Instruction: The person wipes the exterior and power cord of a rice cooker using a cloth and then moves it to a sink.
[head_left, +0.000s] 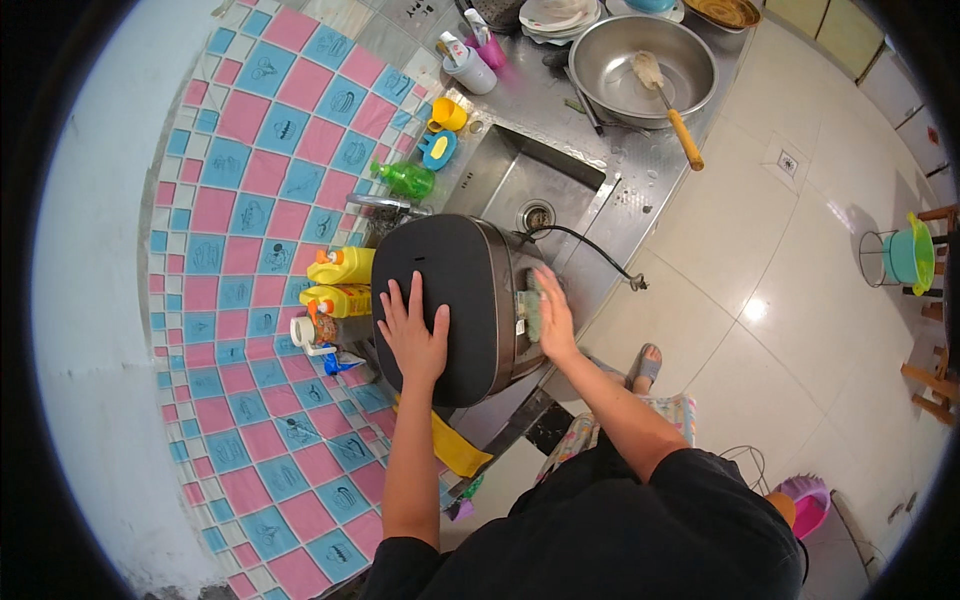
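A dark rice cooker or similar countertop appliance (457, 300) stands on the steel counter beside the sink. My left hand (411, 330) rests flat on its black lid, fingers spread. With my right hand (553, 315) I press a greenish scouring pad (534, 307) against the appliance's side, near a small label. The appliance's black power cord (592, 246) crosses the sink's corner, and its plug (638, 282) hangs at the counter edge.
Beyond the appliance lies a steel sink (517, 180) with a faucet (382, 202). Yellow detergent bottles (341, 266) and a green soap bottle (409, 180) line the tiled wall. A large steel bowl (600, 60) holds a wooden-handled brush (682, 139). A yellow cloth (454, 446) lies near the counter's front.
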